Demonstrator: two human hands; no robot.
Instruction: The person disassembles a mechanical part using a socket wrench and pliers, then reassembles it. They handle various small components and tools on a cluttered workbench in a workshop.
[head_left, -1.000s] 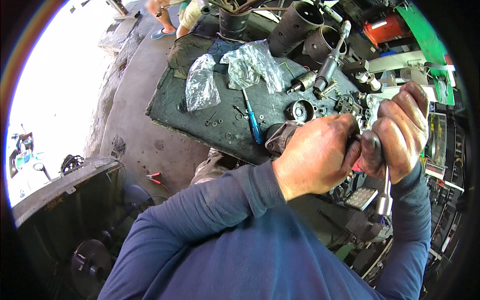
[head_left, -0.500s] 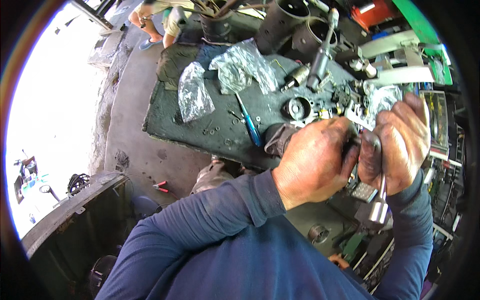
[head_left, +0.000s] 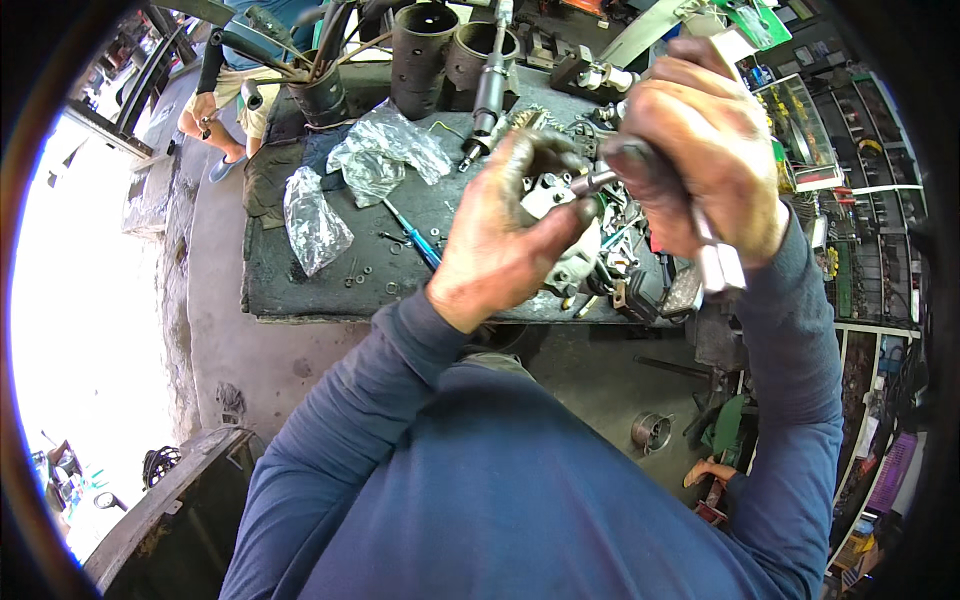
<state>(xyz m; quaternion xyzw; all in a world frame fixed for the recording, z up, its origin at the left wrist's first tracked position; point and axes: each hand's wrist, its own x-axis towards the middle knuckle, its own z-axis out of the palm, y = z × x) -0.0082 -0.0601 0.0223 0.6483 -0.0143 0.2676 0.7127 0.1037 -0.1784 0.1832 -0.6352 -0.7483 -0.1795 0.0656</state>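
Note:
My right hand is closed around a shiny metal socket wrench. One socket end hangs below the fist, and its other end points left toward my left hand. My left hand has its thumb and fingers apart, curved around the wrench's tip without visibly gripping it. Just behind those fingers lies a silver metal housing, partly hidden by the hand. Small metal parts crowd the bench around it. To the left of my left hand rests a blue-handled screwdriver.
Clear plastic bags, nuts and washers lie on the dark workbench. Toward the back stand dark metal cylinders and a can of tools. Another person's leg shows at far left. Shelves line the right side.
My view has swung right, and the bench sits further left in it. My left hand has opened from its closed grip by the wrench. The right hand keeps holding the wrench.

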